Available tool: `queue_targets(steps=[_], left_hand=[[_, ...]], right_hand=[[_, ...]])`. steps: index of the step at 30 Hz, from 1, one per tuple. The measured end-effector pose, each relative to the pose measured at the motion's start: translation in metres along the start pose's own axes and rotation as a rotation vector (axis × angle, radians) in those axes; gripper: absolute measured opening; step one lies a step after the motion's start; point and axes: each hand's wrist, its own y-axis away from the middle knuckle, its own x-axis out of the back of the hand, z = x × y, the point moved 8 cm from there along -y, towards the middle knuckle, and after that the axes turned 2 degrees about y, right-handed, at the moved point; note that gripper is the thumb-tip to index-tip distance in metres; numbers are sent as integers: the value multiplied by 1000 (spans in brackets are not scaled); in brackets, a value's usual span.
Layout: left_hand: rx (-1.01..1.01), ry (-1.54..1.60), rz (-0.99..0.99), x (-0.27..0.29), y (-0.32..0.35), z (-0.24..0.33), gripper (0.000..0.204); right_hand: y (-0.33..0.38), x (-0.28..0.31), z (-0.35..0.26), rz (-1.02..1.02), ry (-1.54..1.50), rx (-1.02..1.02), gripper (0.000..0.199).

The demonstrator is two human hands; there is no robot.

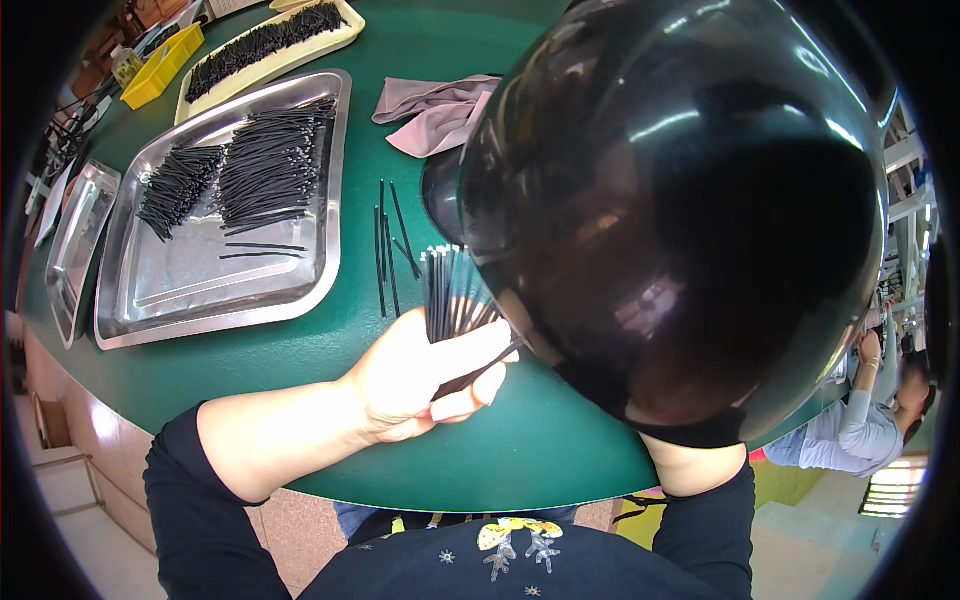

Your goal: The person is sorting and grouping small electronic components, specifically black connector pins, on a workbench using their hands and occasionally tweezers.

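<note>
My left hand (425,370) is closed around a bundle of thin black wires (440,300) with bare silvery tips, held upright just left of a big glossy black dome (660,200). The dome covers most of the right side of the view. My right forearm (690,465) passes under the dome's lower edge, and the hand itself is hidden behind it. A few loose black wires (381,260) lie on the green table (330,400) beyond my left hand.
At the left stands a metal tray (250,322) with piles of black wires (265,165). Behind it are a cream tray (345,38) of black pieces and a yellow bin (165,65). A mauve cloth (435,110) lies near the dome. Another person (850,430) is at far right.
</note>
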Motion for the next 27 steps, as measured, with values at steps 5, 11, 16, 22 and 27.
queue_targets(steps=[5, 11, 16, 22, 27], left_hand=[[116, 46, 94, 8, -2, -12, 10], [-126, -169, 121, 7, -1, 8, 12], [-101, -240, 110, 5, 0, 9, 17], [-74, -225, 89, 4, 1, 9, 18], [-63, -162, 64, 6, 0, 5, 15]], right_hand=[[-2, -2, -2, 12, 46, 2, 54], [-3, -2, -3, 29, 107, 2, 54], [-2, 0, -4, 41, 156, 3, 54], [-2, 0, -5, 56, 218, 0, 54], [-3, -1, -6, 69, 269, 0, 54]])
